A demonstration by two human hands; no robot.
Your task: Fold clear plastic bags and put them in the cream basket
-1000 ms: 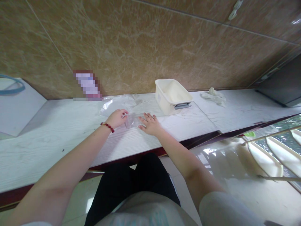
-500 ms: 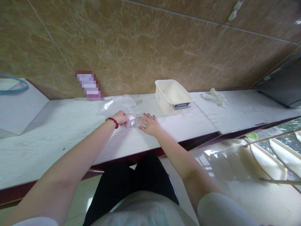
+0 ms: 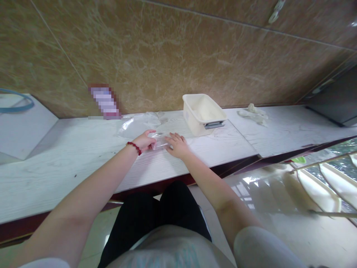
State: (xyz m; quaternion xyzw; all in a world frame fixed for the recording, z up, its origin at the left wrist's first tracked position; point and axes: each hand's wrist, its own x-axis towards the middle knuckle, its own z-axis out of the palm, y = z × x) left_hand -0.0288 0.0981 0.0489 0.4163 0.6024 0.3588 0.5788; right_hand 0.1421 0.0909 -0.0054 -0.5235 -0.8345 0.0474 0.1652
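A small, folded piece of clear plastic bag (image 3: 160, 142) lies between my hands on the white wood-grain counter (image 3: 156, 165). My left hand (image 3: 145, 141), with a red bead bracelet at the wrist, pinches the plastic's left end between thumb and fingers. At its right end, my right hand (image 3: 178, 145) lies palm down, fingers stretched out and touching the plastic. Another clear plastic bag (image 3: 134, 126) is spread flat just behind my left hand. Behind my right hand stands a cream plastic bin (image 3: 199, 126) with a grey handle; its inside shows only in part.
A crumpled whitish bundle (image 3: 254, 114) lies right of the bin. A white box (image 3: 22, 130) with a blue band (image 3: 16, 108) stands far left. The brown marbled wall (image 3: 156, 59) rises behind the counter, and a dark grey object (image 3: 334, 96) bounds the right end.
My left thumb has lifted and spread further from the fingers. The plastic between my hands now looks smoother and flatter. My right hand has hardly moved.
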